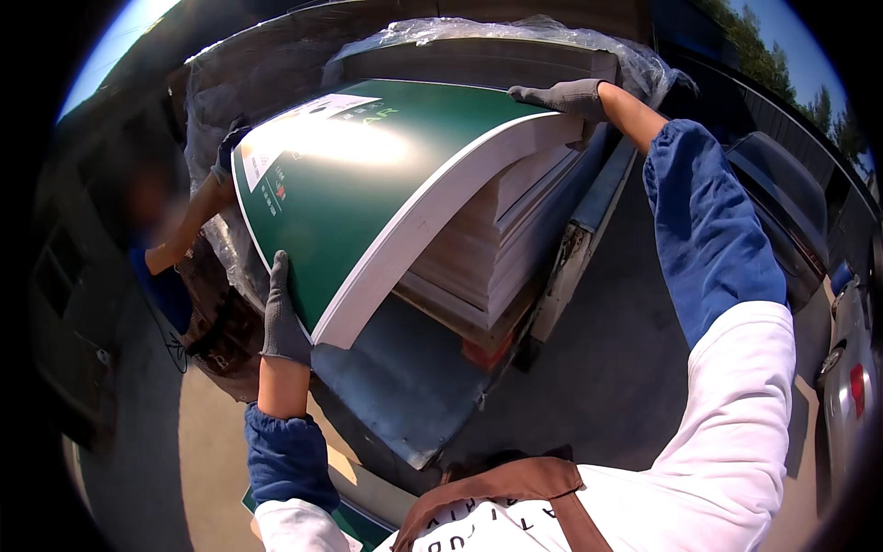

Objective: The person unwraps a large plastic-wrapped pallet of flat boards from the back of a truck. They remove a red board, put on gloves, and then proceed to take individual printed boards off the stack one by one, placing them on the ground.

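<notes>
The green-faced board lies tilted atop the stack of pale boards on the truck bed, gripped at opposite edges, likely to keep so wide a sheet level. Left hand, gloved, fingers wrapped on its 7 o'clock corner; right hand clasps the 1 o'clock edge. A co-worker's glove steadies the 10 o'clock end (beside a white-and-orange printed label). Clear plastic wrap drapes behind.

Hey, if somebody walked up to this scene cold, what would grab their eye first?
First, the big green-faced board with a white edge, lifted off a stack of boards at the centre. The person's gloved left hand grips its near corner and the gloved right hand holds its far corner. At the left, a co-worker's gloved hand grips the board's other side, and clear plastic wrap bunches behind the stack.
</notes>
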Motion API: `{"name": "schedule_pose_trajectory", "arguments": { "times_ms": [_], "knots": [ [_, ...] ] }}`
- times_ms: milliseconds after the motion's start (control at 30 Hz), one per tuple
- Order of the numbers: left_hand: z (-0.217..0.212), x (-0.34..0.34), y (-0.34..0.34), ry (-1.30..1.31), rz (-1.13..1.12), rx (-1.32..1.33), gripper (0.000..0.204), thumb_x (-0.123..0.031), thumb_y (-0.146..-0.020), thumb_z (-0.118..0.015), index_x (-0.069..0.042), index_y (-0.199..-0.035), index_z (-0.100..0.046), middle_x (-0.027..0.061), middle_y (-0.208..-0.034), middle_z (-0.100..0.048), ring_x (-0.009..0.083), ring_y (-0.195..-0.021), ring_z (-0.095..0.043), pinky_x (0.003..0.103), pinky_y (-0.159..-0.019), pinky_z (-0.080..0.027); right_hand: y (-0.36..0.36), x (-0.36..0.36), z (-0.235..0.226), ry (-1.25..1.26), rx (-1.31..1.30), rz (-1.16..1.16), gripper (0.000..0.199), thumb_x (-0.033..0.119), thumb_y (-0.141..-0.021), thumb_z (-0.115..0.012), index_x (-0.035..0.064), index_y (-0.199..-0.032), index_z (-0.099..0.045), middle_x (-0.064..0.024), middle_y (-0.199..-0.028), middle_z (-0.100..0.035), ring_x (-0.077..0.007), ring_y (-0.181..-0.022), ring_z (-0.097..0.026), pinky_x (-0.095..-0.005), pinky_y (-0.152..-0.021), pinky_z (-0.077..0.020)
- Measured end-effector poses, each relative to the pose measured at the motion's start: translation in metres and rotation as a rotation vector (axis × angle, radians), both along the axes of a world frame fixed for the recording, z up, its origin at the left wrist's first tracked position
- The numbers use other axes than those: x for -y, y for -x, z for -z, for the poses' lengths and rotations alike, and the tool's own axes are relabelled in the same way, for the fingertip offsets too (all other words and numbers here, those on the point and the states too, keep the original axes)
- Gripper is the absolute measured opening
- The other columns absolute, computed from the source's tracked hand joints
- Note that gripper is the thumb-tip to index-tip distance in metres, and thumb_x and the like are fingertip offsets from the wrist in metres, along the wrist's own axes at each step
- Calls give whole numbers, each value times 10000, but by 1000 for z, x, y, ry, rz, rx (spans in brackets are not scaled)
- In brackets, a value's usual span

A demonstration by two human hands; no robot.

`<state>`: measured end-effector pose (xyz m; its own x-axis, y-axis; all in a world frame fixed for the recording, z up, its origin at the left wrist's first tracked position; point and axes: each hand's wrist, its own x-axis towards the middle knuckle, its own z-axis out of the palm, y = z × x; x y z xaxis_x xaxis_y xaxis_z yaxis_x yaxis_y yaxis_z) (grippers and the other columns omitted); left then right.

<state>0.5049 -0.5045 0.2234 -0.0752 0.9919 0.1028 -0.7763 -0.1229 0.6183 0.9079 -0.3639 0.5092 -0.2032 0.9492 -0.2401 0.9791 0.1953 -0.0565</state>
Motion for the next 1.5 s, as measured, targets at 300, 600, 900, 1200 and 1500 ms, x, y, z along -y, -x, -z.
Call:
{"name": "schedule_pose_trajectory", "arguments": {
  "times_ms": [300, 600, 900, 1200, 1500],
  "knots": [
    [43, -111, -37, 179, 195, 106, 554, -500, -869, -688, -76, -1218, -610, 84, -1084, -678, 244, -959, -664, 423, -845, -583, -35, -36, 45, -114, -324, 400, 795, 768, -799, -543, 285, -1427, -486, -83, -1513, -408, -380, -1393, -350, -673, -1004, -375],
    [45, -49, 20, 185, 72, 37, 535, -500, -896, -663, -78, -1220, -604, 80, -1107, -668, 205, -979, -655, 365, -834, -578, 20, 9, 48, -29, -505, 309, 798, 760, -817, -534, 268, -1441, -474, -90, -1455, -471, -358, -1297, -466, -622, -890, -500],
    [89, 102, 154, 223, -2, 70, 489, -455, -887, -699, -37, -1133, -640, 67, -989, -691, 171, -838, -667, 282, -747, -574, 165, 182, 113, -159, -588, 412, 784, 771, -814, -539, 205, -1355, -564, -97, -1332, -568, -319, -1160, -552, -507, -863, -523],
    [117, 204, 369, 156, 104, 63, 443, -395, -904, -692, -40, -1161, -627, 77, -1003, -693, 193, -848, -680, 291, -780, -575, 371, 320, 123, -193, -612, 516, 938, 791, -756, -592, 57, -1339, -545, -184, -1200, -624, -336, -1080, -616, -562, -862, -512],
    [185, 237, 490, 223, 157, 97, 400, -370, -894, -709, -34, -1103, -653, 71, -985, -697, 181, -826, -675, 304, -763, -569, 486, 357, 171, -37, -944, 397, 651, 508, -838, -717, 7, -1234, -590, -128, -1056, -684, -168, -877, -692, -283, -749, -572]
  ]
}}
